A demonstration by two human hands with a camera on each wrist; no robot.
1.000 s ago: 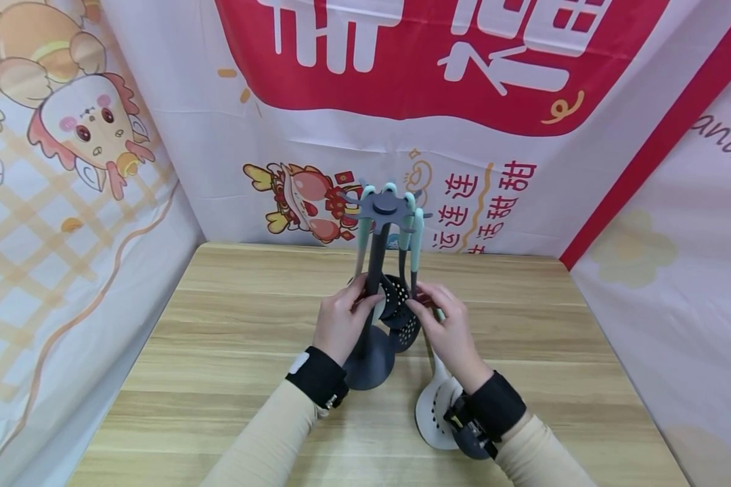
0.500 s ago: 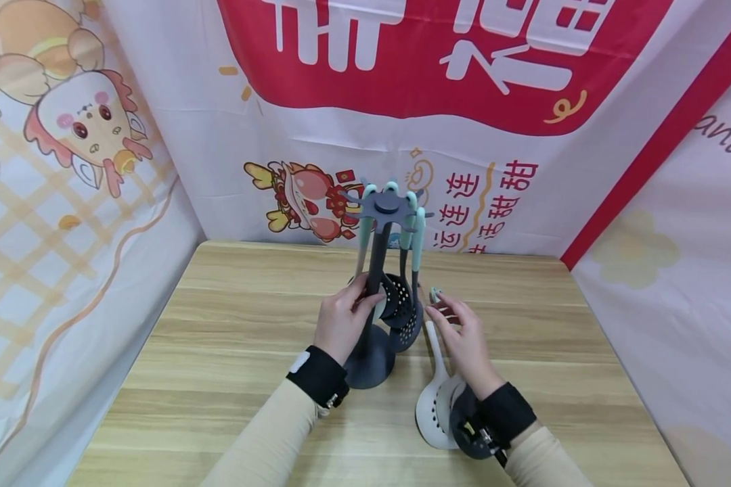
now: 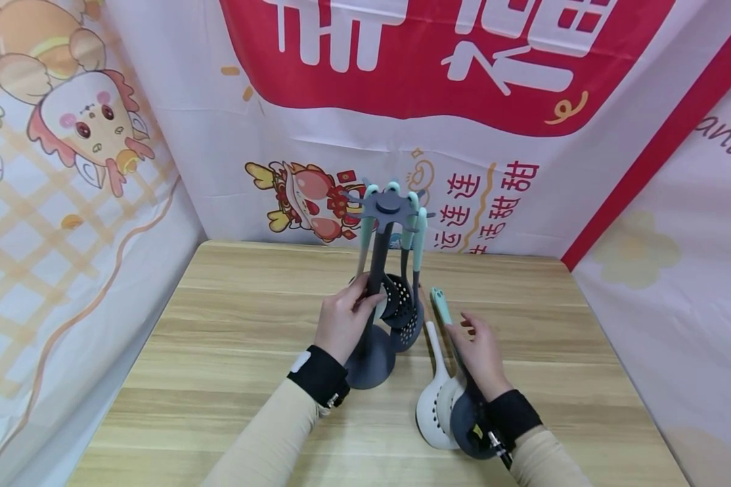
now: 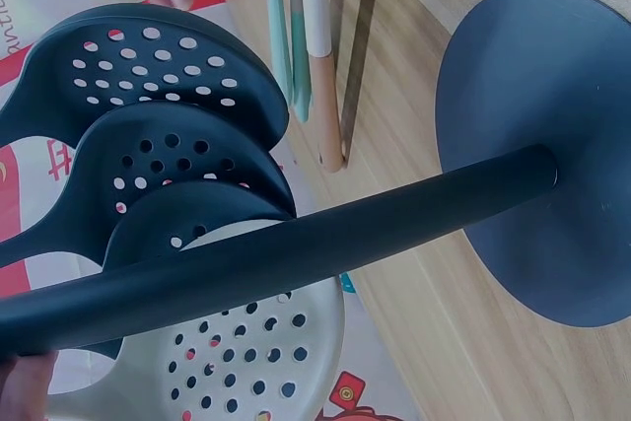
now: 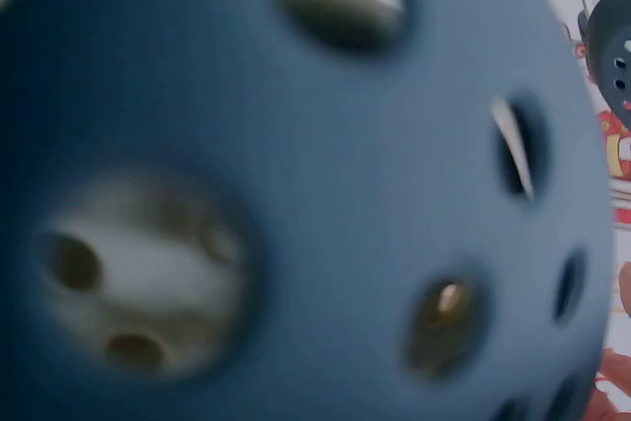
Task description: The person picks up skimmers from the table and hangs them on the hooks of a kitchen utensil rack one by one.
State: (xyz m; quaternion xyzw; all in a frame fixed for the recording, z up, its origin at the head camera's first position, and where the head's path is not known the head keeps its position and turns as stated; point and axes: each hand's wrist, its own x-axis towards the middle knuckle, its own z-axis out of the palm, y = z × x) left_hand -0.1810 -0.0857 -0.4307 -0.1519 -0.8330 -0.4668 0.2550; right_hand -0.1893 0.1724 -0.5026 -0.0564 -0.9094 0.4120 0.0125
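Observation:
My left hand grips the pole of a dark utensil stand, whose round base rests on the table. Mint-handled utensils hang from its top, among them dark skimmers and a pale skimmer. To the right, my right hand is at the mint handle of a dark skimmer lying on the table, thumb side right by the handle and fingers loosely bent. That skimmer's perforated head fills most of the right wrist view, hiding most of the hand.
Beside the dark skimmer lie a white perforated utensil with a tan grip and a pale grey one, their heads overlapping. The wooden table ends at a printed cloth backdrop; another cloth hangs along the right.
My right hand has let go of the hanging skimmer on the stand's right side and moved right and down to the lying dark skimmer's handle. My left hand stays on the pole.

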